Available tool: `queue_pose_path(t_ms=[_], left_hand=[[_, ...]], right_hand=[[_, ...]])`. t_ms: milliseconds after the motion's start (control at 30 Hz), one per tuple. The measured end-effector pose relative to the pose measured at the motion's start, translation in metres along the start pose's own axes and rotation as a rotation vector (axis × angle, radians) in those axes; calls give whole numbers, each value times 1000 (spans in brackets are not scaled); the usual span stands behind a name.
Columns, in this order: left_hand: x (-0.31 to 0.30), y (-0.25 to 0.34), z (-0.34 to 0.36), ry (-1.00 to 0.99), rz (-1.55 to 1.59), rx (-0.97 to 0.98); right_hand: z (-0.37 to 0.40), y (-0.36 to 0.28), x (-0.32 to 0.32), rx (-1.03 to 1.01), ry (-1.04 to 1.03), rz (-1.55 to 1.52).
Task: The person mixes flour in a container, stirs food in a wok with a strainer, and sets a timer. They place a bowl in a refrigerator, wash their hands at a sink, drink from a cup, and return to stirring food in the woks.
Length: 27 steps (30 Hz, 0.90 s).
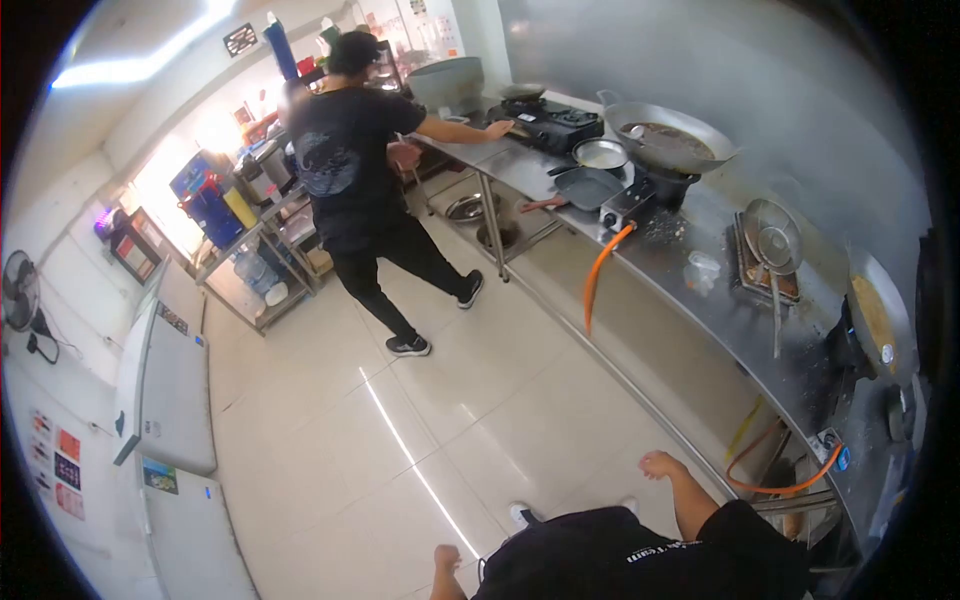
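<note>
My left hand [447, 558] hangs low beside my black shirt [640, 560], fingers curled in, and nothing shows in it. Over the floor on my other side is my right hand [660, 465], also loosely closed with nothing visible inside. It is nearest to the rail under the long steel counter [720, 330] and touches none of it. On that counter stand a large wok [690, 120] of dark liquid on a burner, a square pan [588, 188], strainers [775, 240] over a tray, and a second wok [875, 310] with yellowish contents.
A co-worker in black [350, 150] stands ahead, one arm stretched toward the black stove [550, 125]. An orange hose [598, 270] hangs from the counter front; another orange hose [790, 490] loops nearby. White chest freezers [165, 380] line the left wall. A shelf rack [265, 260] stands behind the co-worker.
</note>
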State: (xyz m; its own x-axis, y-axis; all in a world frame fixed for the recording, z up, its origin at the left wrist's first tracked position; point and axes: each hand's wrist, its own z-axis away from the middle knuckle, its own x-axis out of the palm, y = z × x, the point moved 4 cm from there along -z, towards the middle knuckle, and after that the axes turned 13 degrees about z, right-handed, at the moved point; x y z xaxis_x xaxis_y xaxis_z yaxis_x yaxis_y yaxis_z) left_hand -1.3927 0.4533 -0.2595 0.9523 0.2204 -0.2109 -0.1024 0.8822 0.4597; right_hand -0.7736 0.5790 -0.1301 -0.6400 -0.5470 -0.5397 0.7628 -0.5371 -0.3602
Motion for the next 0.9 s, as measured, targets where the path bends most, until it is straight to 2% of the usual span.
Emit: queue_pose_path(t_ms=[33,100,167,233,300,433,500,633,700,800,900], left_hand=[[-29,-21,1,71,79,-69],[-61,-50,35,191,239,-133],[-88,-69,44,92,353,-264],[-99,-84,34,135,352,-290],[-94,-85,33,156,354,-274],[-46,-7,36,123,277,-182],[-24,36,11,6,91,-104],[12,140,-22,-82,-106,151],[22,203,-18,-83,-143,257],[24,269,-29,-59,-132,280],[20,318,-54,-23,-152,300]], right_hand=[[-9,-23,8,-41,-66,56],[-19,-69,7,-96,-55,58],[-26,-104,2,-151,-30,62],[-23,-130,-8,-206,8,84],[-21,-145,-20,-168,5,118],[-47,-135,-30,-112,-18,104],[-80,-110,-23,-98,-42,184],[-140,-59,-12,86,-207,57],[-149,-57,-22,185,-213,-15],[-193,-64,-33,240,-249,-55],[-218,-105,-62,122,-127,-104]])
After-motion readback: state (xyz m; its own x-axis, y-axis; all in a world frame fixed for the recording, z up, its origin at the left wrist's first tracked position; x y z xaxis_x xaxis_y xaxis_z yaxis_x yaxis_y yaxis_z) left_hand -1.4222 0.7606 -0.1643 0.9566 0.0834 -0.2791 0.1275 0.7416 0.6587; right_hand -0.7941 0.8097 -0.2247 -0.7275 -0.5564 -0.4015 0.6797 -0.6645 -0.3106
